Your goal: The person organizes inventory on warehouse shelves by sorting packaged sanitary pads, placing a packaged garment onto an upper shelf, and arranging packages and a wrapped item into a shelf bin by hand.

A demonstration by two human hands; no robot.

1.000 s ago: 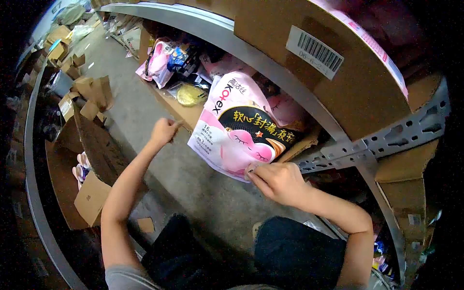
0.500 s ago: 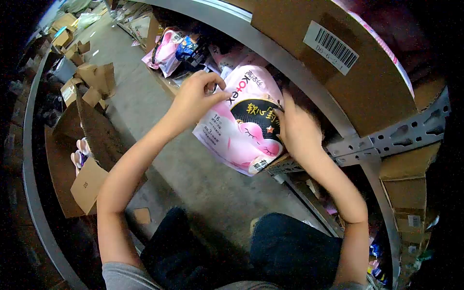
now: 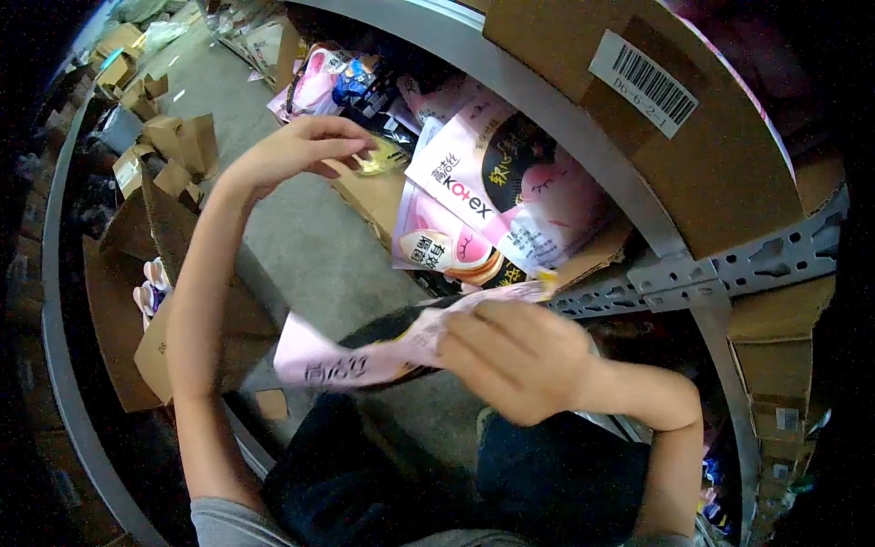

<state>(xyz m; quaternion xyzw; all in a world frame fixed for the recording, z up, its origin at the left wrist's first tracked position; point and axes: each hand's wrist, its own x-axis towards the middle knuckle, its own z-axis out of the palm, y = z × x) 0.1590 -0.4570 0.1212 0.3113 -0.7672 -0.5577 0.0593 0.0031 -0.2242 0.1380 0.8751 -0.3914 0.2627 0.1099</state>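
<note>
My left hand [image 3: 314, 153] is raised near the carton's left edge. Its fingertips pinch a small, shiny yellow packet [image 3: 383, 158]. Lower down, above my legs, my right hand [image 3: 519, 356] is closed around a pink and black Kotex pouch [image 3: 337, 360]. That pouch looks thin and folded, is seen nearly edge-on and is partly blurred. Just beyond it, more pink Kotex pouches [image 3: 456, 205] lie in an open cardboard carton [image 3: 378, 196] on the shelf, overlapping one another.
A metal shelf beam [image 3: 602, 118] curves over the carton, with a barcoded cardboard box [image 3: 729, 118] above it. Pink and blue packages [image 3: 351, 82] lie farther along. Across the concrete aisle [image 3: 264, 91], several opened boxes [image 3: 182, 146] stand on the left.
Both hands held the pouch; now only my right has it, lowered towards my legs and turned edge-on. My left has moved up-left with a yellow packet. Pouches in the carton are uncovered.
</note>
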